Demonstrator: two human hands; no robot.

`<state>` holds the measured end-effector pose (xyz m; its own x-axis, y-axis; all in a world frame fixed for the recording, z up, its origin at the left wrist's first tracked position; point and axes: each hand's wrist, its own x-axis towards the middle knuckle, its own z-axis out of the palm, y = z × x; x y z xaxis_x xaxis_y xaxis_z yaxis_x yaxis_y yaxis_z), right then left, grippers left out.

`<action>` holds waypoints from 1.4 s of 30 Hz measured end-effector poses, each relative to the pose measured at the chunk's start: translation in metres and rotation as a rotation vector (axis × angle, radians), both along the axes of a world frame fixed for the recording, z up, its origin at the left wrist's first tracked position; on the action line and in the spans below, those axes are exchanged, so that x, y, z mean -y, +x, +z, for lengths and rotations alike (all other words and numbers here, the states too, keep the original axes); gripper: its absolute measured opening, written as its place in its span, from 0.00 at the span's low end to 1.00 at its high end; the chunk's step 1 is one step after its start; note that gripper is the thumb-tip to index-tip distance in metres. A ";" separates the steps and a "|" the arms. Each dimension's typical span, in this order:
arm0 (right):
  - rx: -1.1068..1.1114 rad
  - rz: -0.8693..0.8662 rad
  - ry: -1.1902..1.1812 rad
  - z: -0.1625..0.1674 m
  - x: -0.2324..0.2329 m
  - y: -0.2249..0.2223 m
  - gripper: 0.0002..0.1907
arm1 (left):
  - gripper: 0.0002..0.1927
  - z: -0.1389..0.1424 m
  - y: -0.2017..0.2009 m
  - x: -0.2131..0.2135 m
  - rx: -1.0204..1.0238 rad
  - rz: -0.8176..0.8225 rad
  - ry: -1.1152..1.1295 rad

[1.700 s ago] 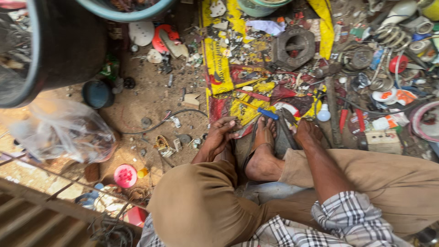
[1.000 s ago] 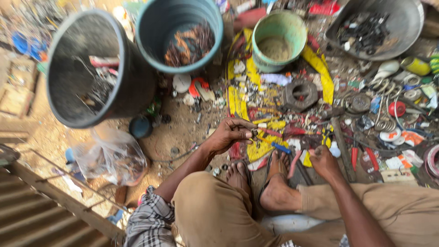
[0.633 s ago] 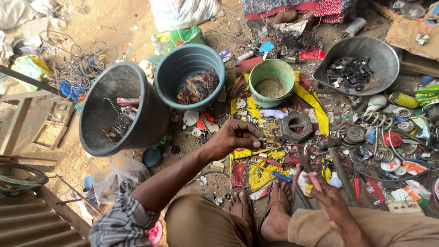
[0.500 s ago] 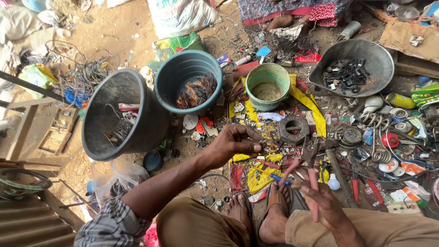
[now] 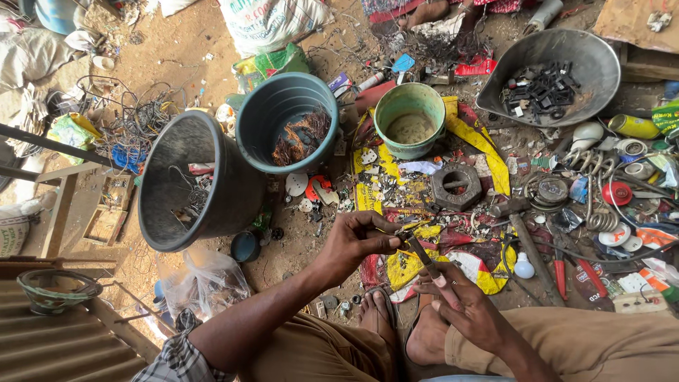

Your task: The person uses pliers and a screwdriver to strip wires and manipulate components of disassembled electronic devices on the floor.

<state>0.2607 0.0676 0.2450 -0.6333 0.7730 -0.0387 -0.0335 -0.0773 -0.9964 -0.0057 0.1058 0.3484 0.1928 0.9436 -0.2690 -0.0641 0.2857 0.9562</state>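
My left hand pinches a small metal scrap piece between thumb and fingers, above the yellow and red sheet on the ground. My right hand grips a slim dark hand tool whose tip meets that piece. Both hands hover just in front of my bare feet.
A black bucket with scrap, a blue-grey bucket holding copper wire, and a green tub stand ahead. A metal pan of dark parts is at upper right. A hammer, large nut, springs and litter cover the ground.
The view has swung up from my feet to the buckets. My hands lifted off the ground, the right took up the tool, and both came together on the small piece.
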 end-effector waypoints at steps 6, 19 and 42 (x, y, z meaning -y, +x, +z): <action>0.119 -0.064 0.081 0.006 -0.004 -0.003 0.16 | 0.09 -0.010 -0.002 0.000 -0.033 -0.027 0.010; 0.241 -0.195 0.412 0.005 -0.003 0.000 0.13 | 0.10 -0.019 0.003 0.001 0.013 -0.063 0.013; 0.462 -0.257 0.322 -0.005 -0.001 -0.007 0.24 | 0.24 -0.014 0.031 0.013 -0.519 -0.192 0.114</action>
<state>0.2538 0.0688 0.2397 -0.3984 0.9172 -0.0041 0.4298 0.1828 -0.8842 0.0251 0.0924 0.3340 0.2333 0.9335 -0.2723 0.4659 0.1385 0.8739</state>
